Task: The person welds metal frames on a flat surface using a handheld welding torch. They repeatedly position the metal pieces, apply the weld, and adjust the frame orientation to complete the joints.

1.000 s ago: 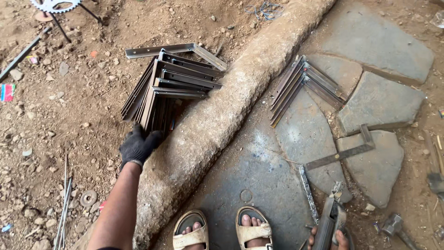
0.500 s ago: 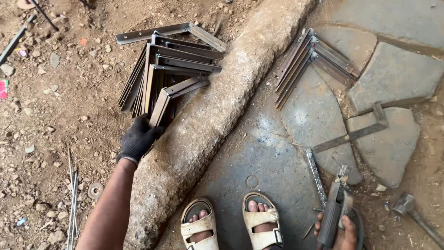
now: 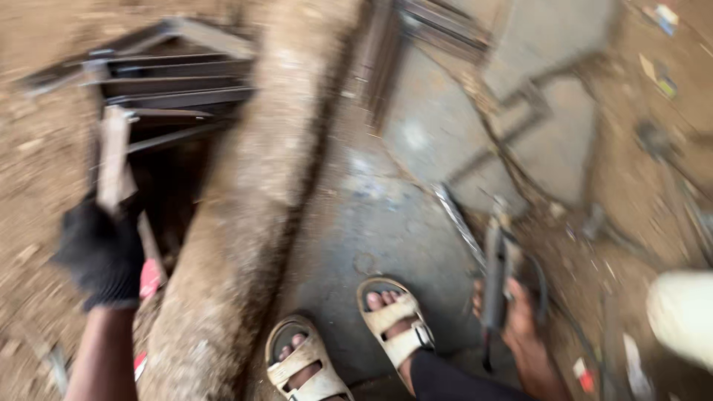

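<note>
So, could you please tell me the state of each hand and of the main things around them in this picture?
left hand: gloved, closed around a metal piece
metal piece: held upright, lifted off the pile
stack of metal angle frames: lying on the dirt, blurred
right hand: bare, gripping a tool
tool: held upright, details blurred
sandals: worn, flat on the stone paving

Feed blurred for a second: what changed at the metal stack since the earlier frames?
The gloved left hand went from resting below the stack of angle-iron pieces to gripping one metal piece and lifting its end. The right hand still holds the dark tool; the sandalled feet haven't moved.
</note>
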